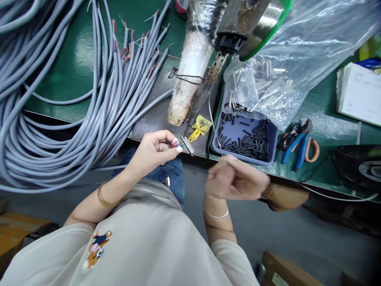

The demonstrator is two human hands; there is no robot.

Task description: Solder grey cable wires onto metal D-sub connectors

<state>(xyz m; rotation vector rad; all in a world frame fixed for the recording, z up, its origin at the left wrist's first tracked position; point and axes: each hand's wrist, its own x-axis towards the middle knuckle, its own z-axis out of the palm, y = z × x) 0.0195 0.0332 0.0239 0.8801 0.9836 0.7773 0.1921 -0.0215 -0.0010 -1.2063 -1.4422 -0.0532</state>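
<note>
My left hand point(154, 151) is pinched on the stripped, coloured wire ends of a grey cable, holding them against the metal connector strip point(187, 144) at the bench edge. That strip runs down from a wrapped machine head point(232, 28). My right hand point(235, 176) is closed and blurred, just below the blue tray point(272, 153) of short black tubes; whatever it holds is hidden.
A big bundle of grey cables point(68, 119) with stripped ends covers the left of the green bench. A plastic bag of metal terminals point(268, 87) lies above the tray. Blue and orange pliers point(297, 145) rest to the right. A yellow clip point(200, 128) sits by the strip.
</note>
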